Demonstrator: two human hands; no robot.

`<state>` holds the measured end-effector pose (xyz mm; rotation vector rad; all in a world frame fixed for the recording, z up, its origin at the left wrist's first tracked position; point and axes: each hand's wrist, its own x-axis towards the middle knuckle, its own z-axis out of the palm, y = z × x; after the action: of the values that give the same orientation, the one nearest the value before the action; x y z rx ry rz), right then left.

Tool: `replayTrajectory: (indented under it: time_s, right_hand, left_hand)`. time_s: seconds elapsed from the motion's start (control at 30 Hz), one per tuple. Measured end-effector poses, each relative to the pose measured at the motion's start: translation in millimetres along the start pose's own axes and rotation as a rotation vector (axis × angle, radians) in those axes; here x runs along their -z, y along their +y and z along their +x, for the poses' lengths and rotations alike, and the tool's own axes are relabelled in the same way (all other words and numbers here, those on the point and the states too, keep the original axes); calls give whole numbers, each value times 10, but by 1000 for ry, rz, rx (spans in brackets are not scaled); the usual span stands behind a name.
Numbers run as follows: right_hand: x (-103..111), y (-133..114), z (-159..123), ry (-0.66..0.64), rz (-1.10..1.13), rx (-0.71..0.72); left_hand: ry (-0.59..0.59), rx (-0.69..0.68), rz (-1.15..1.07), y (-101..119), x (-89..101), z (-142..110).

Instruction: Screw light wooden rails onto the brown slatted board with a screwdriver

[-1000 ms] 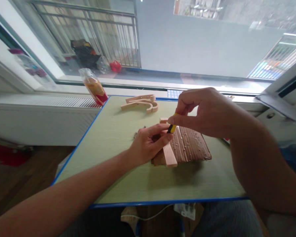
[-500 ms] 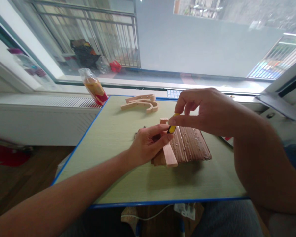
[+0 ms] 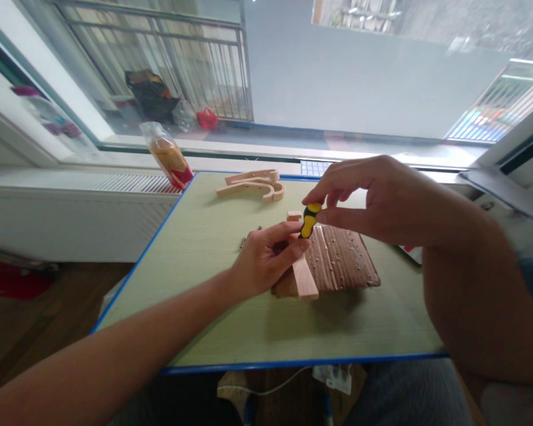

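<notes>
A short yellow-and-black screwdriver (image 3: 308, 222) stands tilted over a pale wooden hook (image 3: 306, 280); its shaft and tip are hidden. My left hand (image 3: 266, 255) pinches the lower end of the handle between thumb and fingers, beside the wood. From the right, my right hand (image 3: 364, 195) has its thumb and index fingertip around the top of the handle. Beneath the hook lies a brown corrugated board (image 3: 344, 260) dotted with small holes or beads. Several small screws (image 3: 243, 241) rest left of my left hand.
Two more wooden hooks (image 3: 253, 185) lie at the back of the green table (image 3: 195, 254), which has a blue edge. A bread bag (image 3: 169, 157) leans by the radiator (image 3: 71, 219) at the left. Behind is a window. A dark flat object (image 3: 411, 254) lies at the right, partly hidden.
My right hand's fingers have shifted around the handle top, the index finger moving left, and more of the yellow handle shows. The left hand and hook have barely moved.
</notes>
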<state>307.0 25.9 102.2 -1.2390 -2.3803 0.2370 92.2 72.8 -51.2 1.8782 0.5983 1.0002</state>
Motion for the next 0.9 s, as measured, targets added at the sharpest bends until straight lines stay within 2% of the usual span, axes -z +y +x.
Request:
replayTrajectory:
  time_s: [0.67,0.9]
  right_hand:
    - [-59,-4,6,46,-36,-152]
    - [-129,-58,46,80,-53,-160]
  left_hand:
    - [3,-53,30,-26,0,9]
    - [24,-69,-27,-18,-40,21]
